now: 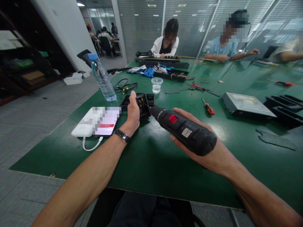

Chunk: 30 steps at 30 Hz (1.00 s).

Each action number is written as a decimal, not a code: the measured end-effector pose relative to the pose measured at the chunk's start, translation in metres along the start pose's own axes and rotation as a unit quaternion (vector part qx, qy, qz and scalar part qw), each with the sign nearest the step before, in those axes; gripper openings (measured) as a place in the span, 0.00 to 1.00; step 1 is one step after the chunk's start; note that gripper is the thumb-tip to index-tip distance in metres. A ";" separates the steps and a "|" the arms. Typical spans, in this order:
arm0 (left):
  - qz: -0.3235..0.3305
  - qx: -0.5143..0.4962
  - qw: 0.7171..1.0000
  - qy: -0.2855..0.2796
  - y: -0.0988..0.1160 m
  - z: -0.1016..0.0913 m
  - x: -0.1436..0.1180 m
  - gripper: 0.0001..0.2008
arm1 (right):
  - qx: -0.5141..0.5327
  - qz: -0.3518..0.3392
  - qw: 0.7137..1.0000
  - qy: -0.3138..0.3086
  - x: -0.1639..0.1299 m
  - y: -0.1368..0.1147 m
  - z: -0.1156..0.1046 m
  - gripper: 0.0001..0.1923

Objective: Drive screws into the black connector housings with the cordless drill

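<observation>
- A white power bank (84, 125) with a phone (106, 121) lying on it sits at the table's (151, 157) left edge.
- A water bottle (102, 78) stands at 11 o'clock of the phone.
- The left hand (133, 115) is closed on the black part (140, 104), thumb over its top; the part rests on the table just right of the phone.
- The right hand (189, 138) is wrapped round the electric screwdriver (183, 130), whose tip points to 10 o'clock and meets the part.
- A plastic cup (156, 84) stands at 1 o'clock of the part.

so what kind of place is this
Probably a shared teardown or repair workroom: a long green table strewn with a screwdriver and wire scraps, an electric screwdriver at a black part, other people working alongside.
</observation>
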<state>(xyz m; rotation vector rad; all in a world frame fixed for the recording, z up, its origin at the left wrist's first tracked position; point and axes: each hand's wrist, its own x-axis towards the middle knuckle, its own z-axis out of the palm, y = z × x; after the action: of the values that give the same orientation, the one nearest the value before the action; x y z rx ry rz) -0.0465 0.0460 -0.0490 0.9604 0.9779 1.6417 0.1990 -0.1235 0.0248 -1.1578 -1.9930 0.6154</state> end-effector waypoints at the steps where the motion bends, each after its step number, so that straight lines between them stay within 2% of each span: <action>1: -0.014 -0.006 1.000 0.001 0.000 0.000 0.000 0.41 | -0.002 -0.001 1.000 0.002 0.000 0.000 0.000 0.49; 4: -0.037 -0.019 0.999 0.002 0.001 0.000 -0.001 0.40 | -0.010 -0.006 1.000 0.004 0.001 -0.001 0.001 0.48; 30: -0.038 -0.023 0.999 0.001 0.004 0.001 -0.004 0.38 | -0.018 -0.001 1.000 0.002 0.001 -0.003 0.000 0.47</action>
<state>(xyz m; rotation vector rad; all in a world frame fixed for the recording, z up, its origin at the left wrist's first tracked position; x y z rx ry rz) -0.0457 0.0412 -0.0450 0.8812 0.9629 1.5959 0.1972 -0.1240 0.0271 -1.1762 -2.0089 0.5777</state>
